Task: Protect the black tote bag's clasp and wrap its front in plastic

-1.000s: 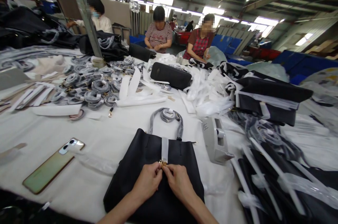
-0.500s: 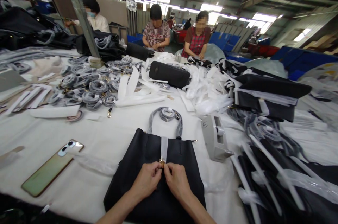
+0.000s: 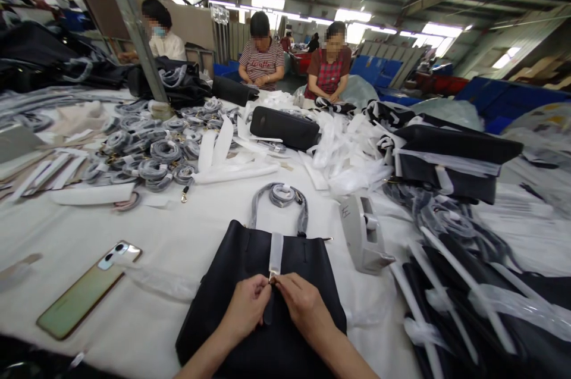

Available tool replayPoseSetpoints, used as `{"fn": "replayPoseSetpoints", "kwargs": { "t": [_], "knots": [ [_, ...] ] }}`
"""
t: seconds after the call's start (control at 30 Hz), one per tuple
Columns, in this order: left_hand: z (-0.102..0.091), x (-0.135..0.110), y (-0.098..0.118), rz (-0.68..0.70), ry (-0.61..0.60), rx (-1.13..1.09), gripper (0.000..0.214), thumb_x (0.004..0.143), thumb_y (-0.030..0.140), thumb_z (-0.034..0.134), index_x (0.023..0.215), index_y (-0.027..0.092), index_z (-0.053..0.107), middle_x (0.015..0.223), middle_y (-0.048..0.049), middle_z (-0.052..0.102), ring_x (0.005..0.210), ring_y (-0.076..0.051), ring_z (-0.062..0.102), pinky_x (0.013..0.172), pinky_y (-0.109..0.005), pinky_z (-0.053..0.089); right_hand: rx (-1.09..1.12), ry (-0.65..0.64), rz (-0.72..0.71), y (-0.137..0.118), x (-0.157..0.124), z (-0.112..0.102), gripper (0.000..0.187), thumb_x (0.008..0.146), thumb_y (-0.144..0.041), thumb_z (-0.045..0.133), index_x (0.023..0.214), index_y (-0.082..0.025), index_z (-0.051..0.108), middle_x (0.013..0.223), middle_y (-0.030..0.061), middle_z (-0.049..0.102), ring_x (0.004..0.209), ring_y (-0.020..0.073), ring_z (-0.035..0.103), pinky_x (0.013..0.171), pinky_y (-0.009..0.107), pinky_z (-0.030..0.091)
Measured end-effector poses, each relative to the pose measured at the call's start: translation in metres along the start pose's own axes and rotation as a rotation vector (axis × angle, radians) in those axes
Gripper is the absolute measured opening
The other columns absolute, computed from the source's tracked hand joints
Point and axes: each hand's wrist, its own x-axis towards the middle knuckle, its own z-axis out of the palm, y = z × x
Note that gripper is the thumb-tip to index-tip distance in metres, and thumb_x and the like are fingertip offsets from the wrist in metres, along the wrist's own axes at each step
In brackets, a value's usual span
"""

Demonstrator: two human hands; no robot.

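Note:
A black leather handbag (image 3: 232, 272) lies flat on the white table right in front of me. A white-wrapped strap (image 3: 275, 253) runs down its middle to a small gold clasp (image 3: 271, 275). My left hand (image 3: 247, 306) and my right hand (image 3: 303, 306) meet at that clasp, fingers pinched on it from both sides. The bag's grey wrapped handle (image 3: 280, 200) loops out beyond its top edge.
A phone (image 3: 87, 288) lies to the left, a grey tape dispenser (image 3: 363, 236) to the right. More black bags (image 3: 450, 159) are stacked at right, coiled grey straps (image 3: 154, 150) and white wrapping (image 3: 348, 153) further back. Three people work at the far side.
My hands stay on the clasp, with only slight shifts of the fingers. The view has tilted a little.

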Motion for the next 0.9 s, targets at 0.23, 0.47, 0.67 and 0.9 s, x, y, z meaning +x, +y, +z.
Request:
{"fn": "replayPoseSetpoints", "kwargs": {
  "t": [0.23,0.47,0.67,0.9],
  "knots": [
    [0.003,0.001,-0.006,0.07,0.032,0.038,0.025,0.082,0.037,0.046,0.074,0.016,0.056,0.05,0.0049,0.05,0.036,-0.009,0.048,0.034,-0.018,0.032,-0.391,-0.16,-0.329,0.007,0.012,-0.001,0.019,0.089,-0.006,0.045,0.099,-0.012,0.059,0.081,0.0068,0.065,0.069,0.0177,0.061,0.065,0.029,0.05],
    [0.001,-0.001,-0.003,0.075,0.037,0.08,0.023,0.081,0.034,0.046,0.076,0.015,0.058,0.053,0.0032,0.054,0.037,-0.011,0.051,0.034,-0.019,0.033,-0.55,-0.233,-0.514,0.008,0.019,-0.004,0.024,0.086,0.0,0.04,0.103,-0.007,0.055,0.079,0.0087,0.063,0.065,0.0183,0.06,0.055,0.029,0.047],
    [-0.002,0.0,-0.006,0.095,-0.014,0.077,0.022,0.082,0.032,0.045,0.074,0.015,0.056,0.051,0.0037,0.052,0.035,-0.01,0.049,0.034,-0.018,0.032,-0.562,-0.212,-0.545,0.008,0.024,-0.005,0.02,0.087,-0.001,0.038,0.095,-0.008,0.055,0.072,0.006,0.059,0.057,0.0176,0.054,0.048,0.031,0.04],
    [-0.003,0.0,-0.009,0.07,-0.016,-0.002,0.021,0.082,0.033,0.046,0.081,0.014,0.056,0.049,0.0061,0.049,0.033,-0.007,0.046,0.031,-0.016,0.029,-0.453,-0.14,-0.365,0.018,0.031,0.008,0.022,0.09,-0.007,0.036,0.078,-0.017,0.052,0.065,0.003,0.055,0.056,0.0159,0.053,0.051,0.028,0.039]
  ]
}}
